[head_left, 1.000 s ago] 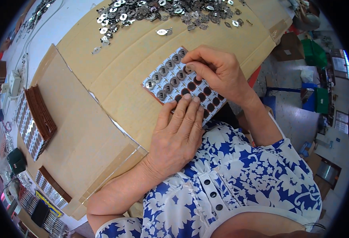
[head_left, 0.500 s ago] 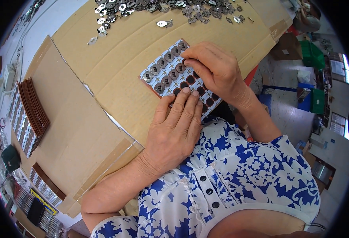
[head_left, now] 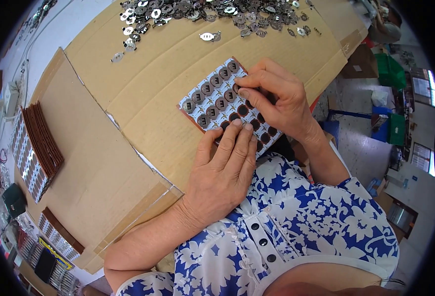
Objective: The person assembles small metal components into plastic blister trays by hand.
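Observation:
A panel of small white circuit boards (head_left: 217, 91) lies tilted on the cardboard, near my body. Round metal clips (head_left: 206, 89) fill its far row and much of the second row; bare dark circles (head_left: 243, 110) show in the nearer rows. My left hand (head_left: 222, 165) rests open on the panel's near left part, fingers stretched out over the dark circles. At the right end of the second row, my right hand (head_left: 276, 96) is closed in a pinch on a round metal clip, mostly hidden under its thumb and fingertips.
A heap of loose metal clips (head_left: 217, 11) spreads along the cardboard's far edge, with a few strays nearer. At left stand a stack of filled panels (head_left: 40, 148) and a smaller stack (head_left: 59, 234). A taped seam crosses the cardboard (head_left: 109, 163). Another person (head_left: 386, 28) is at the far right.
Panel, heap and both hands appear slightly lower and farther right in the picture. The right hand stays pinched at the second row's right end; the left stays flat on the panel.

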Action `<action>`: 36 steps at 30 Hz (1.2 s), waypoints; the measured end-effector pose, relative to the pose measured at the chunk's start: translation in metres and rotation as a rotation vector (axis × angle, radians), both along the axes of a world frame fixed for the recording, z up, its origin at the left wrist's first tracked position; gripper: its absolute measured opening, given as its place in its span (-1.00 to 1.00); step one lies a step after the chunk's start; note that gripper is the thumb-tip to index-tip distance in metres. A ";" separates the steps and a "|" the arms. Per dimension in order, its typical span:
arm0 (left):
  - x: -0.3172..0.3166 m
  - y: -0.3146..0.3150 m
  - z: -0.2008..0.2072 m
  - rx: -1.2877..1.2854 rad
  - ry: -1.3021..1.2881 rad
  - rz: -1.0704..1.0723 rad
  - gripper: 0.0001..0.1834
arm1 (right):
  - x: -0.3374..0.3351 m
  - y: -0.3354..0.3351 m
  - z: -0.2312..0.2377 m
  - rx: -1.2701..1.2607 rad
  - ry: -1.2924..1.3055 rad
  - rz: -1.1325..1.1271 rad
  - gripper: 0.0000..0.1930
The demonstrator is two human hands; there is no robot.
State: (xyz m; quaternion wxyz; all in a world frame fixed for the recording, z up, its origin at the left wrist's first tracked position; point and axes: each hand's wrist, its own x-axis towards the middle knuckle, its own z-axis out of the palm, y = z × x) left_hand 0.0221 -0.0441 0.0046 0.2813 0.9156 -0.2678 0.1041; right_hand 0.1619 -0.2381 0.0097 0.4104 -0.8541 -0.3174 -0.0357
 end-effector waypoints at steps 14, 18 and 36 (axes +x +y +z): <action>0.005 0.002 0.003 -0.097 -0.030 -0.020 -0.46 | 0.074 0.049 0.009 -0.109 -0.364 -0.007 -0.90; 0.006 0.004 0.001 -0.095 -0.025 -0.016 -0.45 | 0.089 0.055 0.000 -0.152 -0.332 0.022 -0.91; 0.005 -0.001 0.003 -0.084 0.007 -0.009 -0.31 | 0.077 0.028 0.009 0.089 -0.137 -0.063 -0.90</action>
